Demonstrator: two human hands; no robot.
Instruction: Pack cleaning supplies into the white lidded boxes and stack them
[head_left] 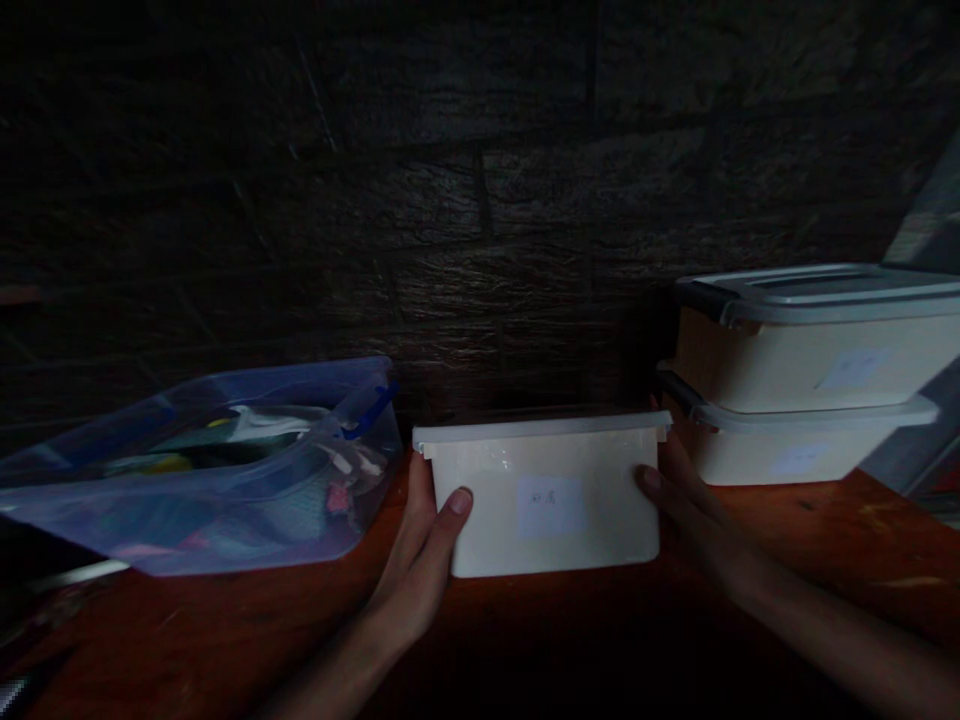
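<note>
A white lidded storage box (480, 520) with a handwritten paper label (551, 506) on its front is between my two hands, near the middle of the view. My left hand (429, 530) grips its left end, the thumb pressed on the front face. At the right end, my right hand (686, 505) holds it the same way, its thumb on the front and its other fingers mostly hidden behind the side. The lid (540, 428) sits on top of the box. In the dim light I cannot tell whether the box rests on the wooden surface (315, 610) or is just above it.
On the left, an open bluish clear plastic bin (247, 545) holds several mixed items. Two similar lidded boxes stand stacked at the right, an upper box (795, 365) on a lower box (750, 455). A dark brick-patterned wall (420, 220) rises behind everything.
</note>
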